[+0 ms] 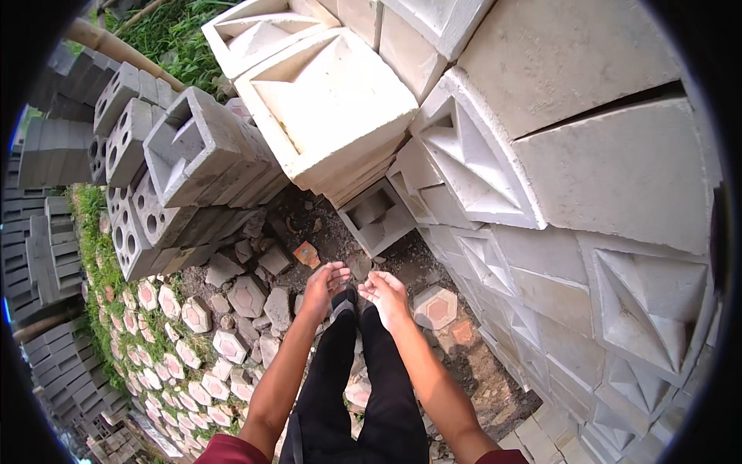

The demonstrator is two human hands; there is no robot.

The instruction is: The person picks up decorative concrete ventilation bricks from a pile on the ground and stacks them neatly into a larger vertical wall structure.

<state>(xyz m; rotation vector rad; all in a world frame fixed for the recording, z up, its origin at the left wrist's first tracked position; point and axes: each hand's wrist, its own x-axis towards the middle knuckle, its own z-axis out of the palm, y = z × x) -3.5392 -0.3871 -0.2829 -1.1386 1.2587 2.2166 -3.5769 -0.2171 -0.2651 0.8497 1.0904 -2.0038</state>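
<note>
My left hand (328, 287) and my right hand (384, 295) hover in front of my legs with a narrow gap between them. Both are empty, their fingers loosely bent and apart. Beyond them a grey concrete vent block (377, 218) rests low on the ground, its hollow side facing me. Above it rises a stack of pale vent blocks whose sunlit top block (348, 100) shows a triangular recess. Neither hand touches a block.
At right stands a tall wall of stacked blocks (618, 162) with patterned faces. On the left are stacked grey hollow blocks (185, 147). Hexagonal pavers (230, 346), rubble (224, 269) and an orange brick fragment (307, 254) cover the uneven ground. A bamboo pole (116, 50) crosses the far left.
</note>
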